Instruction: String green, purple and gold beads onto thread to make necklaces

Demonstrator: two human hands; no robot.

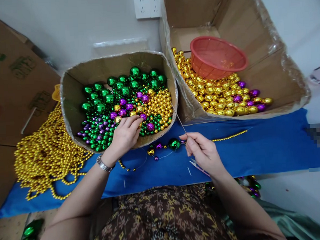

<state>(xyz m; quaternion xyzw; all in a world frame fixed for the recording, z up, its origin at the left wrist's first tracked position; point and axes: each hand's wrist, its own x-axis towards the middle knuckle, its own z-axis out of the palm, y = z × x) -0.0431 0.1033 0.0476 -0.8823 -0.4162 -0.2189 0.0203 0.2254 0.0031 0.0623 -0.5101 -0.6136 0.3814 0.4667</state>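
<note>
My left hand (125,134) reaches into a cardboard box (70,99) of green, purple and gold beads, its fingers pinched at a small gold bead near the front rim. My right hand (201,152) is closed on a long thin needle (179,119) that slants up toward the box. A partly strung strand (165,146) with a large green bead, purple beads and small gold beads lies on the blue cloth (271,146) between my hands. A watch sits on my left wrist.
A bigger plastic-lined box (281,81) at the right holds gold and purple beads and a red plastic basket (217,58). A heap of gold bead strings (46,154) lies at the left. Small scissors (197,166) lie under my right hand. Green beads sit at bottom left.
</note>
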